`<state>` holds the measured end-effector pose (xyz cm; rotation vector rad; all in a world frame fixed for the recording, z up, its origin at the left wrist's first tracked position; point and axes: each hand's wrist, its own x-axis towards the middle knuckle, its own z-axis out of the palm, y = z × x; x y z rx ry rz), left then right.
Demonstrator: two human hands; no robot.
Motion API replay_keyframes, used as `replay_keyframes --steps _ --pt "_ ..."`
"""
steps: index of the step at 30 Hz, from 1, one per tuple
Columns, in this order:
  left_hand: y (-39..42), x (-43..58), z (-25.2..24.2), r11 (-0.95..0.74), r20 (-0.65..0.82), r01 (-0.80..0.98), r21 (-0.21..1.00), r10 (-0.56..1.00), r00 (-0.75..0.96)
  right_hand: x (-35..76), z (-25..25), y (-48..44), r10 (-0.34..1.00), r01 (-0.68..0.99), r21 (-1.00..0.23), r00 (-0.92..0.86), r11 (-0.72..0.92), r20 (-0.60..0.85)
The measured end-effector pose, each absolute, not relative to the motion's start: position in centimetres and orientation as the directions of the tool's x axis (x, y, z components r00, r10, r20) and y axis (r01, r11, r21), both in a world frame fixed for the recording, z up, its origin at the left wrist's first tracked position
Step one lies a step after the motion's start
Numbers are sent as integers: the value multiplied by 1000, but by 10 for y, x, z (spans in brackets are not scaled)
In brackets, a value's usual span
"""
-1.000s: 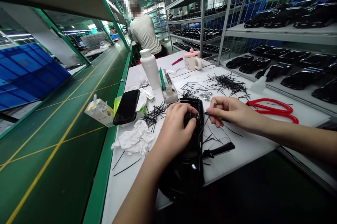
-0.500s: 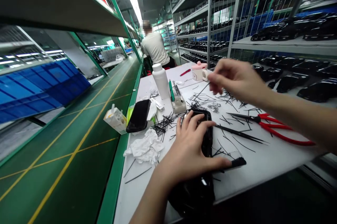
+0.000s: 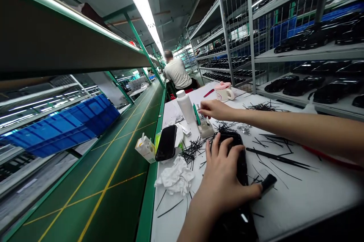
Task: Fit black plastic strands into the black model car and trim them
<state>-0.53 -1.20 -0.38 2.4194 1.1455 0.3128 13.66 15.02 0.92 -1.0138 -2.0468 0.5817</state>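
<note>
Black shell (image 3: 243,168) under spread-fingered left hand (image 3: 224,181) might be scratched if slid against neighbouring tweezers (image 3: 278,157); right hand (image 3: 214,109), beyond shell, curled, grip unclear.

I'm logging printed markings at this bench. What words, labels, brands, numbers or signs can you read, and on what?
No text is legible.
Drink carton: printed, but too small and blurred to read.
Smartphone: dark screen, no text visible.
White bottle: no lettering visible.
Black model car under the left hand: no readable marking on the visible parts.
</note>
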Motion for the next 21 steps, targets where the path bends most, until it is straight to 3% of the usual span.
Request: replay_keyframes --steps 5,9,16,21 --pt "-13 -2 4 -496 -2 719 486 823 569 144 25 141 815 510 -636 -350 579 462" --pt "-27 1 3 -447 53 749 489 873 486 137 32 145 822 597 -565 -420 570 385" --pt "-67 8 -45 -279 448 832 480 893 41 117 4 161 835 658 -524 -495 540 239" --pt "-73 20 -50 -265 534 877 400 845 11 131 3 150 859 609 -611 -421 506 292"
